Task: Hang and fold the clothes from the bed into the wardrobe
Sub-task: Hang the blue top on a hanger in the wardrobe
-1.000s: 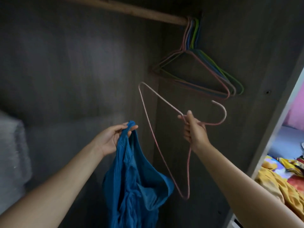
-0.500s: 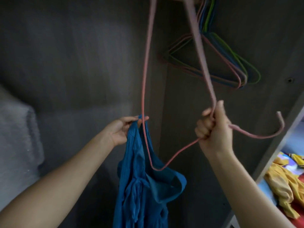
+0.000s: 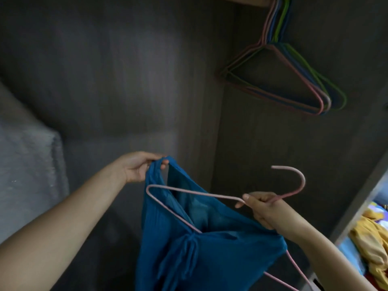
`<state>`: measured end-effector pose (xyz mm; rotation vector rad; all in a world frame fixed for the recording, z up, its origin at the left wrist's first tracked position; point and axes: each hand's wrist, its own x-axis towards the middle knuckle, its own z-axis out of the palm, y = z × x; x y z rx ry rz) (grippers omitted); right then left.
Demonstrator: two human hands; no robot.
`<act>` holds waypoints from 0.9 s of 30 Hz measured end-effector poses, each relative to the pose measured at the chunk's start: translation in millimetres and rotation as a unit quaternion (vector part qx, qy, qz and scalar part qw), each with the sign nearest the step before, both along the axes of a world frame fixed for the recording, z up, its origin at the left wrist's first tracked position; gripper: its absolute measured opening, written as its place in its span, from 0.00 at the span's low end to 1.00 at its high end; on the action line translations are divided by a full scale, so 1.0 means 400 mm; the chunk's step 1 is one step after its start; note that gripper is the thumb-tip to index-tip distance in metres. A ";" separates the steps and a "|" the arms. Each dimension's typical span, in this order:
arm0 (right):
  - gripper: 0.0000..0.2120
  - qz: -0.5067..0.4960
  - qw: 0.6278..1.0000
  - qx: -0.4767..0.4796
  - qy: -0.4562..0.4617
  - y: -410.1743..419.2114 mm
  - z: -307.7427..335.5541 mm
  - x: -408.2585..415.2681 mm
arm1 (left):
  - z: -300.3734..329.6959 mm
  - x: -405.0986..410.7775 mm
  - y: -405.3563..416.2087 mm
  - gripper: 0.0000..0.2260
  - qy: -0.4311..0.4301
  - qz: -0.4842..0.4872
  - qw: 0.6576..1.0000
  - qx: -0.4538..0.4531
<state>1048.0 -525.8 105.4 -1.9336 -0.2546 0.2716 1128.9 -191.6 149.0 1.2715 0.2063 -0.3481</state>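
Note:
A teal blue garment [image 3: 201, 248] hangs in front of the dark wardrobe interior. My left hand [image 3: 138, 166] pinches its upper edge and holds it up. My right hand [image 3: 262, 208] grips a pink wire hanger [image 3: 195, 194] at the neck below its hook. One corner of the hanger points left, lying across the garment's opening, and its lower side passes into or behind the cloth. The hanger's far end shows again at the bottom right.
Several empty hangers [image 3: 294, 80] in pink, blue and green hang from the wooden rail [image 3: 247, 0] at the top right. A grey bundle [image 3: 27, 164] sits at the left. Yellow clothes [image 3: 371, 244] lie on the bed beyond the wardrobe's side panel [image 3: 357, 206].
My right hand has swung the hanger down from an upright position to lie across the garment's top. My left hand has spread the garment's edge open.

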 end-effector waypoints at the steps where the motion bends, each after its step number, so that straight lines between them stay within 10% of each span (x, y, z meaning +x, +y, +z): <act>1: 0.15 -0.001 1.000 -0.024 0.015 0.003 0.008 -0.004 | -0.024 0.003 -0.002 0.11 0.007 0.016 1.000 0.008; 8: 0.15 -0.010 0.999 0.040 0.004 -0.015 0.075 -0.030 | -0.154 0.025 -0.019 0.12 0.005 0.117 0.992 0.046; 13: 0.16 -0.050 0.967 -0.249 -0.008 -0.004 0.058 -0.034 | -0.108 0.000 -0.067 0.09 -0.088 0.071 0.993 0.037; 18: 0.11 -0.046 0.999 0.018 0.017 0.007 0.092 -0.032 | -0.086 -0.046 -0.120 0.09 -0.158 -0.094 0.967 0.174; 21: 0.09 0.022 0.999 -0.049 0.008 0.042 0.115 -0.034 | -0.101 -0.043 -0.125 0.10 -0.188 -0.136 0.911 0.341; 25: 0.11 0.000 1.000 0.020 -0.003 0.083 0.142 -0.029 | -0.132 -0.045 -0.119 0.20 -0.303 -0.068 0.672 0.673; 27: 0.12 0.022 0.998 0.055 -0.022 0.100 0.163 -0.024 | -0.122 -0.051 -0.124 0.19 -0.401 -0.078 0.633 0.658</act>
